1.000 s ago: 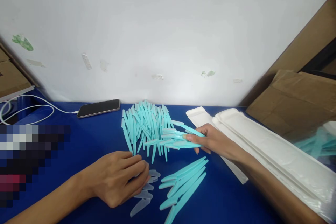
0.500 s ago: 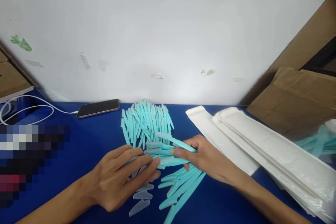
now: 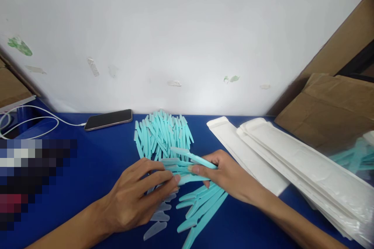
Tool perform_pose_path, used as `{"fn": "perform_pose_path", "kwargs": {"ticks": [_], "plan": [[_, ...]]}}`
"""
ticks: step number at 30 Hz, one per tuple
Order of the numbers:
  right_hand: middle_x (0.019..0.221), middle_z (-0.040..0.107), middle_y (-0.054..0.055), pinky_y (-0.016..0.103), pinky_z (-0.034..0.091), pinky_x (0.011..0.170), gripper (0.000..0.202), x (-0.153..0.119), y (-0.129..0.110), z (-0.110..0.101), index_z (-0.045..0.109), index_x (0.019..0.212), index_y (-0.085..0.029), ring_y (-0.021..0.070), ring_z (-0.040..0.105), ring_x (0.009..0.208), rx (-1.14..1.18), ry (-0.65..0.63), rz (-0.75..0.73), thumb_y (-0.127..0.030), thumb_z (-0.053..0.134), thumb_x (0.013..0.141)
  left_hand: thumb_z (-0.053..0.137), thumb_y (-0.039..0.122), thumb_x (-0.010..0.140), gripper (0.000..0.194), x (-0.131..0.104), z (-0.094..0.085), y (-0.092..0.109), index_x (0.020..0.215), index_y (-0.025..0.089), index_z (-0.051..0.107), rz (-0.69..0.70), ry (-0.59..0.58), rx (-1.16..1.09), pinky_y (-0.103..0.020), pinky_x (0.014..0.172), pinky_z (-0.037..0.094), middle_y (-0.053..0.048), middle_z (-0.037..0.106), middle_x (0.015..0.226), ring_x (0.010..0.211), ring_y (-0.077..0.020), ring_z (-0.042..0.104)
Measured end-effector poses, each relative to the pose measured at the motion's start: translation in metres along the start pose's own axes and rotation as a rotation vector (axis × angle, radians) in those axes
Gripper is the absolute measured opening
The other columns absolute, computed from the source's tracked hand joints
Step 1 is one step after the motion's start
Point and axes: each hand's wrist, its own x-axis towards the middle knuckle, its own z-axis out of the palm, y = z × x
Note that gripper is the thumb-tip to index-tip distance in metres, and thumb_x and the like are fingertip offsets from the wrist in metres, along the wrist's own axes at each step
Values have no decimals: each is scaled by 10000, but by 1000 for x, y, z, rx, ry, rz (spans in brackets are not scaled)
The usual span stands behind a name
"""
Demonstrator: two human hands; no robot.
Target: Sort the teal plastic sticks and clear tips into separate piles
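Note:
My right hand (image 3: 223, 173) is closed round several turquoise razors (image 3: 201, 160), their blade ends pointing left. My left hand (image 3: 140, 192) has its fingers bent together at the blade ends of that bunch; what its fingertips grip is hidden. Below the hands, more turquoise razors (image 3: 204, 212) lie fanned on the blue table (image 3: 111, 237). Beside them, partly under my left hand, are several clear plastic blade covers (image 3: 156, 229). A big pile of turquoise razors (image 3: 163, 132) lies behind the hands, near the wall.
A phone (image 3: 108, 120) with a white cable (image 3: 70, 123) lies at the back left. White padded envelopes (image 3: 292, 163) are stacked on the right, in front of a cardboard box (image 3: 327, 113). More turquoise pieces (image 3: 353, 155) show at the right edge. A white wall (image 3: 187, 39) stands behind.
My left hand's fingers have drawn closer together at the blade ends and shifted slightly. The razors in my right hand have moved a little to the left.

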Motion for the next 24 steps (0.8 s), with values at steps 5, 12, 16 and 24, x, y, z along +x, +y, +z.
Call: {"fn": "perform_pose_path", "kwargs": {"ticks": [5,12,16,24], "plan": [[496,303,-62,285,196,485,527,3,-4,-24,585,549,-185,87,260,464,-29,87,21,-612,632,854,691,50,799,279,5,-13,-9,1067,125,672,-34,54,11,-349,670,535,-67,681,890,832,-203,620],[491,301,-60,284,195,484,553,5,-3,-35,617,557,-184,89,268,458,-84,102,-12,-652,604,850,528,64,682,225,5,-14,-5,861,146,637,42,-6,-204,-362,564,509,-76,601,731,723,-221,575],[505,292,-64,289,194,487,516,2,-7,-30,609,566,-184,87,257,462,-98,61,-18,-599,612,874,495,54,730,274,5,-16,-3,943,160,630,-67,99,-226,-388,613,527,-62,599,763,747,-215,579],[588,551,-17,278,278,502,441,-5,-16,-12,651,641,-176,108,421,509,-72,-13,-41,-524,608,908,633,301,940,331,15,-12,-9,1265,252,666,-650,-105,-470,-294,730,607,-48,757,1061,903,-201,710]]}}
